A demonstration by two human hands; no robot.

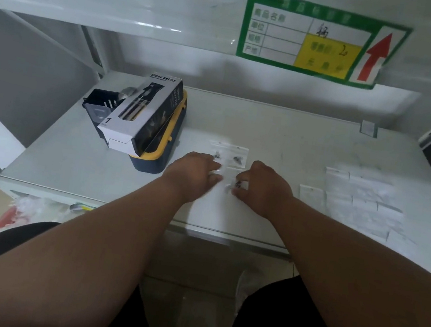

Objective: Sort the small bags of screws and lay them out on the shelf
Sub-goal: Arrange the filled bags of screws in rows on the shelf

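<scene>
**Screw bags on the shelf**

Two small clear bags lie flat side by side on the grey shelf (282, 134), just past my fingers. The left bag (218, 151) and the right bag (238, 157) touch along one edge, each with a dark clump of screws in its lower half. Another clear bag (238, 184) sits nearer to me, under the fingertips of my right hand (262, 188), a dark cluster of screws showing through it; its outline is blurred. Well off to the right, a spread of clear bags (361, 202) lies flat in overlapping rows near the shelf's front edge, their contents too faint to tell.
</scene>
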